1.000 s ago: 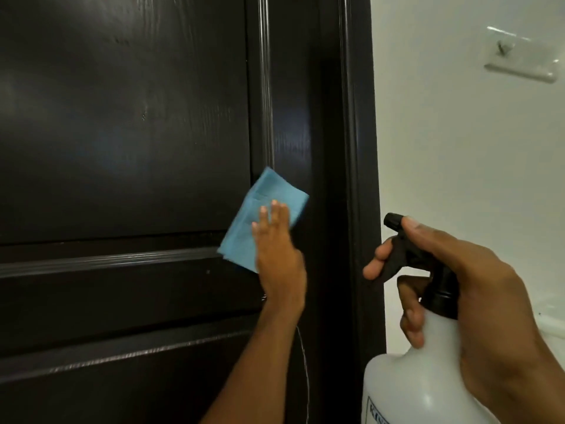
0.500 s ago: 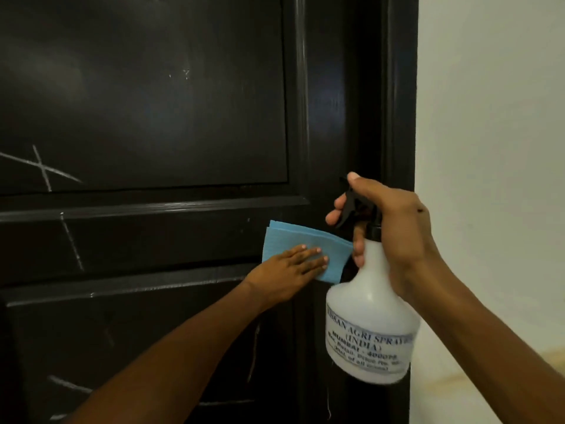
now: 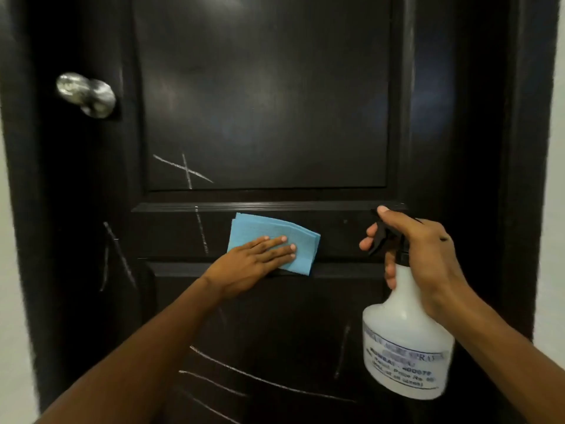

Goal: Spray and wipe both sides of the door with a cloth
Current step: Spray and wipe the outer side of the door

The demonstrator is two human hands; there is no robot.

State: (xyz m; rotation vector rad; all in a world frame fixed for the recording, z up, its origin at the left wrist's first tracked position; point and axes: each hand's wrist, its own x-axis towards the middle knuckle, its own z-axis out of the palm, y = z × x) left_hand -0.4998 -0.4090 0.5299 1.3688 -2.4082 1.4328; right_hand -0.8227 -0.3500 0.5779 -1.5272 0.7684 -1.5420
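A blue cloth [image 3: 272,232] lies flat against the door [image 3: 266,102], on its middle rail.
The left grip [image 3: 250,261], fingers straight, presses the cloth; right of it, the right grip [image 3: 428,255] curls round the white spray bottle [image 3: 406,341] at its neck.

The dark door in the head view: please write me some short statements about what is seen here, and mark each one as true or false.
1. The left hand presses a folded light-blue cloth flat against the dark wooden panelled door. True.
2. The right hand is empty. False: it grips a white plastic spray bottle by its black trigger head.
3. The round silver metal doorknob sits on the left side of the door, higher than the cloth. True.
4. The door surface has no marks. False: white scratch-like lines show on it, including a cross above the cloth.
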